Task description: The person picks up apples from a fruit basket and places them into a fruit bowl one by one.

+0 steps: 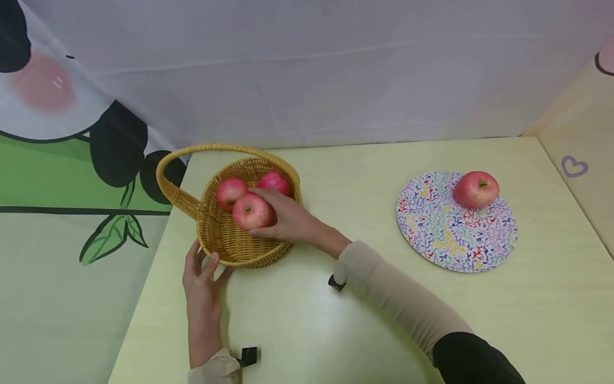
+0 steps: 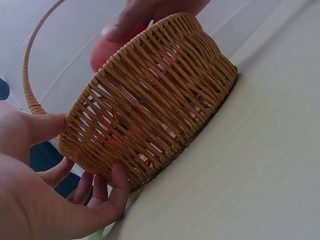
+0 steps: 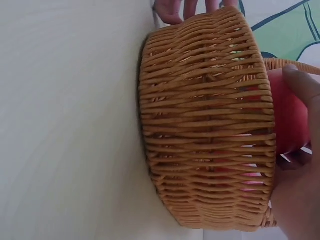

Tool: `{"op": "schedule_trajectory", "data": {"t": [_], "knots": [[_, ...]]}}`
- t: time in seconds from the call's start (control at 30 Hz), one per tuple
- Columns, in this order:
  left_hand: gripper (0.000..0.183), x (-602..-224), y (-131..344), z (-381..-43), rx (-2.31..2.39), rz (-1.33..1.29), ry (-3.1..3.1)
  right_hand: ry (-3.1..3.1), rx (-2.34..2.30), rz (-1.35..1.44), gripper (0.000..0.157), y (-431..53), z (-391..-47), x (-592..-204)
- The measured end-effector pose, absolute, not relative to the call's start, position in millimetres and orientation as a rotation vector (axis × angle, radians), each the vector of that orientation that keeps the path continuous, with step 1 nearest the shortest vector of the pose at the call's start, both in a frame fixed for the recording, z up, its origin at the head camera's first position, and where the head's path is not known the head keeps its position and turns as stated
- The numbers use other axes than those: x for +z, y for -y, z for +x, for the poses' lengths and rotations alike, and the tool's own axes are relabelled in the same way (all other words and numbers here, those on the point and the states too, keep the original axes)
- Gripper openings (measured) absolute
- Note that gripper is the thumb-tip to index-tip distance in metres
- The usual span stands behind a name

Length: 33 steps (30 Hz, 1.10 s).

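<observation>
Left hand grips the wicker basket by its near wall, while the right hand grasps the front apple at the basket's mouth, just beside two more apples. That apple sits forward and to the right of the left hand; well right of both hands, a lone apple rests on a round patterned board.

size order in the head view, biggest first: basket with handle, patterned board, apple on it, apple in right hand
1. Basket, handle included
2. Patterned board
3. Apple on the board, held apple: about alike, held one partly covered, so unranked
</observation>
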<state>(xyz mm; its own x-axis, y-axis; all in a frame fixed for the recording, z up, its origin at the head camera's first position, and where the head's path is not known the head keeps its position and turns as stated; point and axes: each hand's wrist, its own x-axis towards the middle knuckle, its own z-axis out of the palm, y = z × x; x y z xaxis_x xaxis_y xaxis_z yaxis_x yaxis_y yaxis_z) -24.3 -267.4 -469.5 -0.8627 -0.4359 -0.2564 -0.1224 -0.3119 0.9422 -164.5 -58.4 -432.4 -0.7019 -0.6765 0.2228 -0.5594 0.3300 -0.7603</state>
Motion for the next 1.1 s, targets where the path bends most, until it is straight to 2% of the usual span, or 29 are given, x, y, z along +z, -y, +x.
{"op": "schedule_trajectory", "data": {"t": [0.43,1.1], "knots": [[0.055,-469,267,-26,-2.276,0.709,1.69,-2.328,-1.693,-1.036,0.085,53,-155,-428],[0.057,-466,269,-23,-2.277,0.72,1.691,-2.141,-1.875,-0.971,0.086,7,-129,-412]]}}
